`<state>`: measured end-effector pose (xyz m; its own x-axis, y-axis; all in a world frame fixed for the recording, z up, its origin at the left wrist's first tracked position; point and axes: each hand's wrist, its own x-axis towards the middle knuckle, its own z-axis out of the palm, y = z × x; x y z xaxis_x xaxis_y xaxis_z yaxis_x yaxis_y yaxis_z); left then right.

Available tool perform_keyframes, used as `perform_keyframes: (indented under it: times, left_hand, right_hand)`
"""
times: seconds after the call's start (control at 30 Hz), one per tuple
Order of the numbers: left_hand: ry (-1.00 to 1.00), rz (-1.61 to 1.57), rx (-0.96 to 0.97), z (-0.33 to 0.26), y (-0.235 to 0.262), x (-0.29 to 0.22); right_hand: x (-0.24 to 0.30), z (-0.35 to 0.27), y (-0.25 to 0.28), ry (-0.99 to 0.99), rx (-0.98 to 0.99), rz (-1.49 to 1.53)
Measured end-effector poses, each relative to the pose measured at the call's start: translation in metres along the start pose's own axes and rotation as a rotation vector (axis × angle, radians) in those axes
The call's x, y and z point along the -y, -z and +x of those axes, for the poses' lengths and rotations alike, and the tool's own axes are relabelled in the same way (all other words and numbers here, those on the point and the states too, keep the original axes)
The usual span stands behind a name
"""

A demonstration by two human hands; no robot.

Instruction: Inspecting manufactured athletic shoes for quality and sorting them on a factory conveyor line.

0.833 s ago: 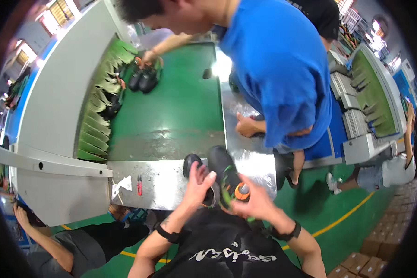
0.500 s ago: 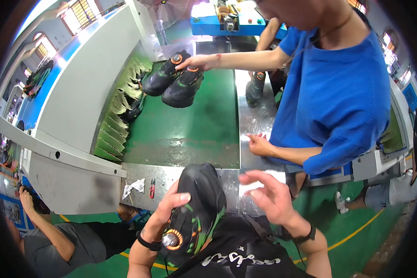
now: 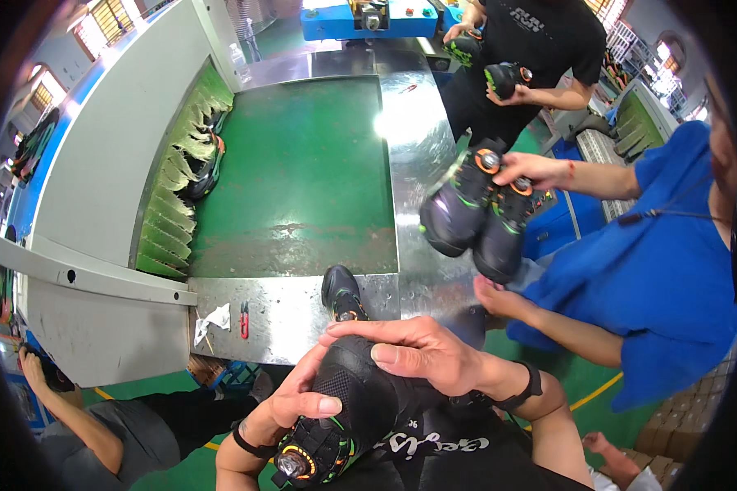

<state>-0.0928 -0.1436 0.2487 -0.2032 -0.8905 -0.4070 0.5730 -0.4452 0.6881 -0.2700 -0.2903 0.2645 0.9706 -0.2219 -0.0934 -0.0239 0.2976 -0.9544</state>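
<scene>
A black shoe (image 3: 345, 391) with green accents and an orange-ringed dial is held close to my chest, its toe pointing away from me. My left hand (image 3: 291, 397) grips its side, thumb across the upper. Over the toe lies my right hand (image 3: 438, 356), thumb on top and fingers reaching across the far edge. Just beyond, a second black shoe (image 3: 340, 288) with an orange-ringed dial rests on the metal ledge (image 3: 291, 323), partly hidden behind my hands.
Red-handled snips (image 3: 244, 320) and a white cloth (image 3: 213, 323) lie on the ledge. A green conveyor belt (image 3: 295, 180) runs from a grey machine whose bristly flaps (image 3: 172, 204) hide shoes. A co-worker in blue (image 3: 639, 270) holds two shoes (image 3: 475, 209); another in black (image 3: 532, 41) holds shoes too.
My right hand has come from empty air onto the toe of my shoe. The co-worker in blue has carried two shoes from the belt rightward. The view has shifted.
</scene>
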Motion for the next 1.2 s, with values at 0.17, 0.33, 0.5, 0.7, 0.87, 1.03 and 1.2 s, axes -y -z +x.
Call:
perform_keyframes:
  times: [0.17,0.33,0.5,0.7,0.87,1.03,1.2]
  left_hand:
    - [0.025,0.057,0.022,0.004,-0.004,-0.015]
    - [-0.127,0.372,0.124,0.002,-0.006,-0.021]
    - [-0.067,0.262,-0.045,0.018,-0.010,-0.021]
    - [-0.029,0.145,0.021,0.027,-0.009,-0.032]
    - [-0.017,0.082,0.113,0.030,-0.011,-0.031]
    - [-0.038,0.048,0.127,0.042,-0.009,-0.021]
    - [-0.104,0.073,0.237,0.051,-0.001,-0.013]
  right_hand:
    - [-0.006,0.002,-0.009,0.192,-0.086,-0.060]
    - [-0.010,-0.004,-0.024,0.480,-0.130,-0.405]
    - [-0.018,0.009,-0.021,0.486,-0.327,-0.378]
    - [-0.019,0.014,-0.012,0.432,-0.134,-0.113]
    - [-0.009,0.008,-0.002,0.373,-0.036,-0.152]
    - [-0.006,0.003,0.001,0.264,-0.056,-0.111]
    - [-0.011,0.000,0.001,0.220,-0.091,-0.118]
